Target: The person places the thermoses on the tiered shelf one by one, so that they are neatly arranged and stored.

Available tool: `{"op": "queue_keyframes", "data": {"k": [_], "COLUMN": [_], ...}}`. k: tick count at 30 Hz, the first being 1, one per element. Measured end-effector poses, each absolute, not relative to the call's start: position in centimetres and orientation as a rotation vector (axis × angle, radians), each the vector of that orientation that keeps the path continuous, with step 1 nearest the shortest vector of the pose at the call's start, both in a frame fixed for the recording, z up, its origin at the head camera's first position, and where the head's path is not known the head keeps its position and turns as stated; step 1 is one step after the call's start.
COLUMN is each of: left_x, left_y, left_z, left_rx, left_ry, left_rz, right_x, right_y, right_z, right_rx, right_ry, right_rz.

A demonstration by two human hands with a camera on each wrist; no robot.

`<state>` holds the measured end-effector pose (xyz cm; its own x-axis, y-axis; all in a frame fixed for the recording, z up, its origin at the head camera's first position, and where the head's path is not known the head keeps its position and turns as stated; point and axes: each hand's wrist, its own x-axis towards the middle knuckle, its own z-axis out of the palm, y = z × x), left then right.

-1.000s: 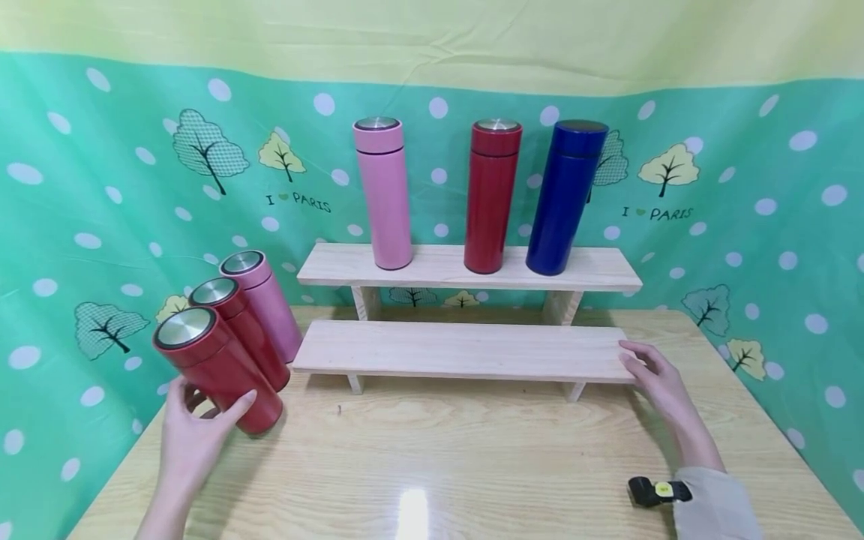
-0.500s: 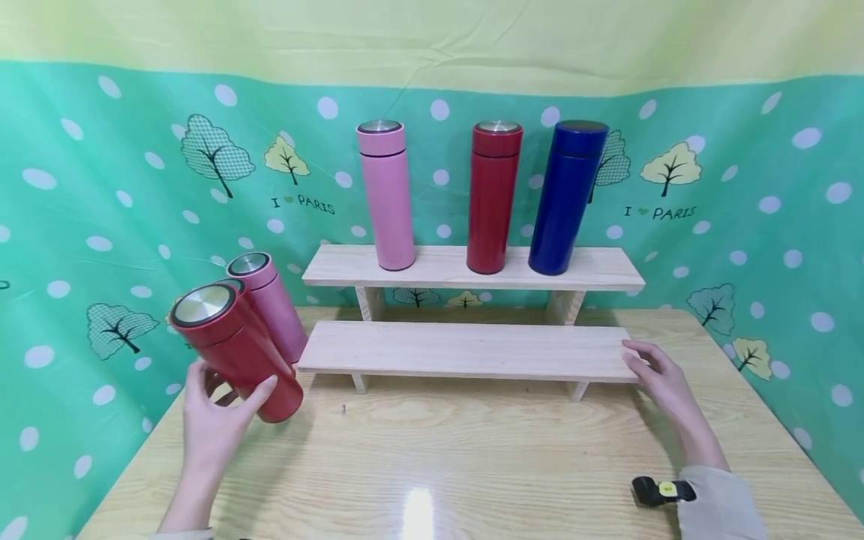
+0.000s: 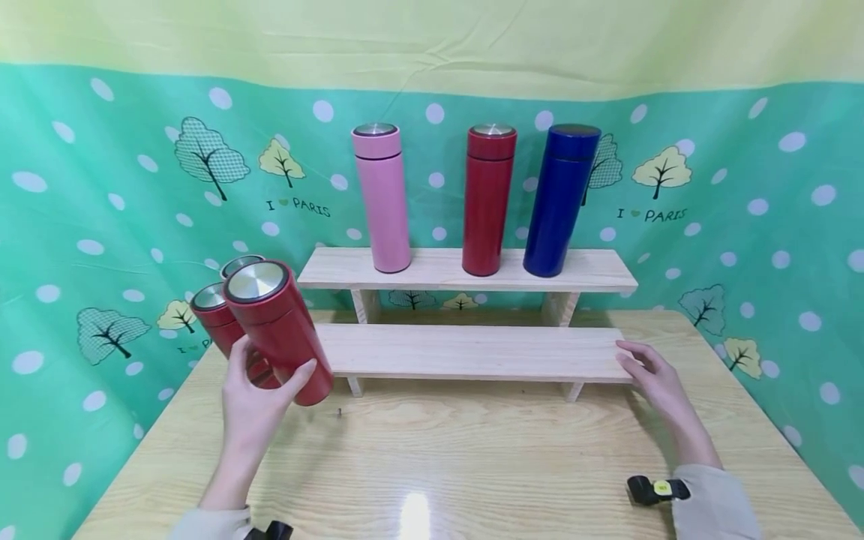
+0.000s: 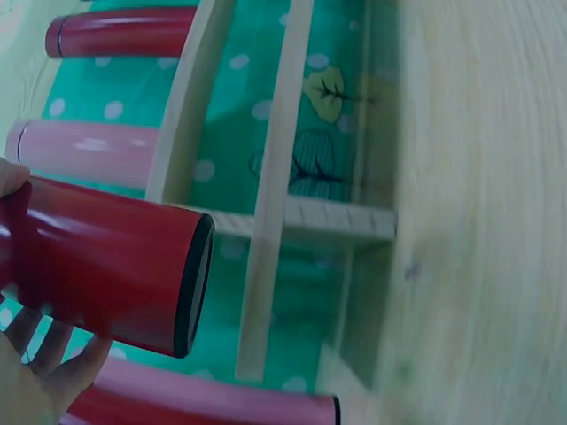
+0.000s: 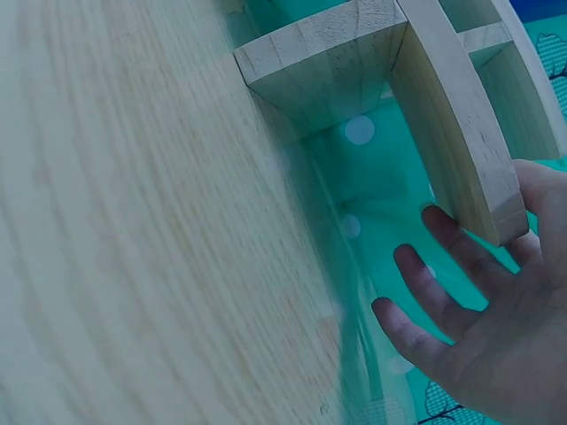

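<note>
My left hand point(image 3: 253, 405) grips a red thermos flask point(image 3: 280, 337) with a steel-topped lid, thumb on the near side. The flask leans to the left, its base in front of the lower shelf's left end. In the left wrist view, the dark-rimmed base of this red flask point(image 4: 115, 266) points right. Behind it stand another red flask point(image 3: 214, 315) and a pink flask point(image 3: 241, 262), both partly hidden. At the right end of the wooden shelf point(image 3: 466, 351), my right hand point(image 3: 655, 379) holds the lower board; in the right wrist view several fingers point(image 5: 412, 332) spread below it.
On the upper board point(image 3: 439, 279) stand a pink flask point(image 3: 385, 202), a red flask point(image 3: 487, 206) and a blue flask point(image 3: 560, 202). A patterned green cloth point(image 3: 763, 247) hangs behind and beside the wooden table point(image 3: 472, 457).
My left hand has lifted the red flask and carried it right, toward the lower board's left end. The other red flask shows again behind it. My right hand stays at the shelf end.
</note>
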<state>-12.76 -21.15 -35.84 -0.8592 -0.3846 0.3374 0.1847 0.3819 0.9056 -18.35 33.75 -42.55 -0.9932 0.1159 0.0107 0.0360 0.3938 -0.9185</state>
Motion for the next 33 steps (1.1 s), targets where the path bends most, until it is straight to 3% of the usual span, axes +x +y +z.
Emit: {"op": "queue_keyframes", "data": {"k": [33], "left_x": [-18.0], "left_y": [-11.5], "left_z": [-33.8], "left_rx": [-0.173], "left_ry": [-2.072], "left_rz": [-1.667], "right_x": [-18.4], "right_y": [33.9], "right_z": [-42.6], "right_rx": [-0.104], "right_ry": [-2.555], "right_rz": [1.679]}}
